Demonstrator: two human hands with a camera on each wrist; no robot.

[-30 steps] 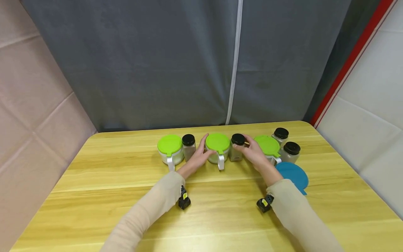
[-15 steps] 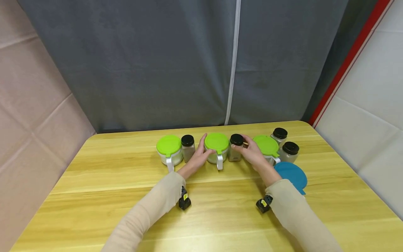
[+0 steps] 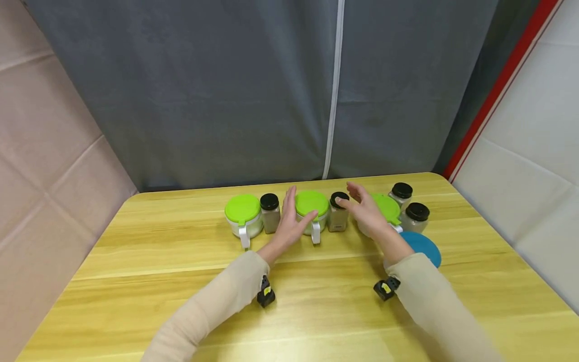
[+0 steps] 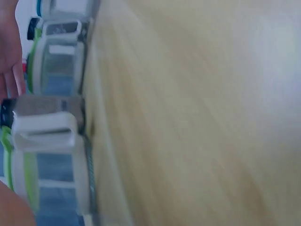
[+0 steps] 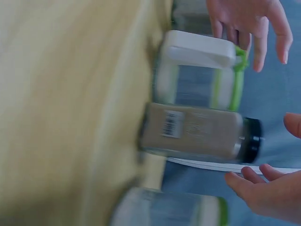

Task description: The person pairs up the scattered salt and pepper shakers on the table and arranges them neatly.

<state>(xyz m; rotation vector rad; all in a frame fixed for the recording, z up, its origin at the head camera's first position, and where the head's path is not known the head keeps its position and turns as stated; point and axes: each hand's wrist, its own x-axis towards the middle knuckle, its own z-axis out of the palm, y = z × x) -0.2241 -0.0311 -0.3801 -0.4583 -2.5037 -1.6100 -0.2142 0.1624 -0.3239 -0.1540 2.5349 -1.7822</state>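
My left hand [image 3: 291,223] is beside the middle green-lidded jar [image 3: 312,203], fingers straight along its left side and thumb apart in front. To that jar's right stands a square black-lidded spice jar [image 3: 338,218], upright, with tan contents and a barcode label in the right wrist view. My right hand [image 3: 368,213] hovers by its black lid, thumb and fingers spread apart. A gap shows between those fingers [image 5: 249,186] and the spice jar [image 5: 193,134] in the right wrist view. Another green-lidded jar [image 3: 387,207] is partly hidden behind the right hand.
A left green-lidded jar [image 3: 243,209] and a black-lidded jar [image 3: 270,213] continue the row. Two more black-lidded jars, one behind [image 3: 401,191] and one in front [image 3: 416,216], stand right. A blue lid [image 3: 422,249] shows partly behind my right forearm. A grey curtain [image 3: 226,100] hangs behind the table.
My right hand has let go of the black-lidded spice jar and moved slightly up and right. The left hand's fingers and thumb have loosened from the middle green-lidded jar. The jars stay in place.
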